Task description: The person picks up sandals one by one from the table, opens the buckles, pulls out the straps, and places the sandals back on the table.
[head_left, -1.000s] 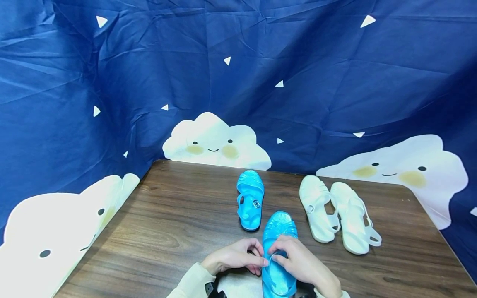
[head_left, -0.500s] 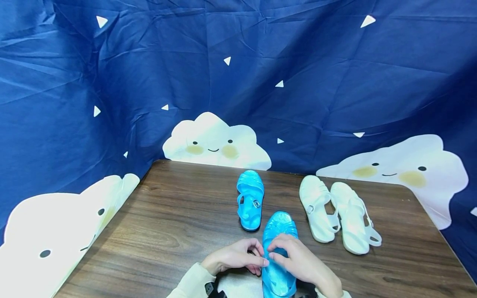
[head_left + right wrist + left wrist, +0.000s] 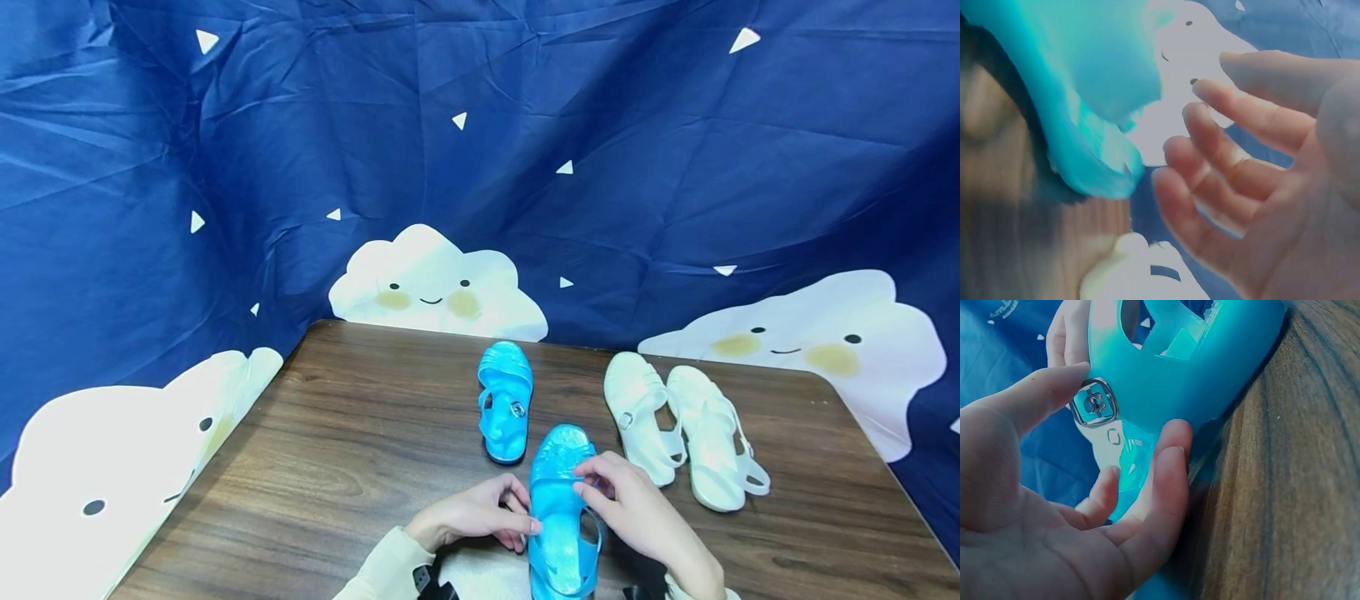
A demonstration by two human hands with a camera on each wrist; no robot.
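Observation:
A blue jelly sandal [image 3: 557, 500] lies toe-away near the table's front edge. My left hand [image 3: 480, 510] holds its left side, thumb on the strap by the metal buckle [image 3: 1094, 403] and fingertips against the lower side in the left wrist view. At the sandal's right side is my right hand [image 3: 641, 510], its fingers loosely bent and holding nothing. The right wrist view shows these fingers [image 3: 1210, 134] apart from the sandal. Beyond it stands the other blue sandal [image 3: 506, 404], with its buckle on the strap.
Two white sandals [image 3: 633, 400] [image 3: 708, 442] stand side by side at the right of the wooden table [image 3: 360, 417]. A blue cloth [image 3: 480, 183] with white clouds hangs behind and around the table.
My right hand has drawn away to the right from above the sandal, uncovering its strap opening. The left hand stays in place on the sandal. The head view has shifted very slightly.

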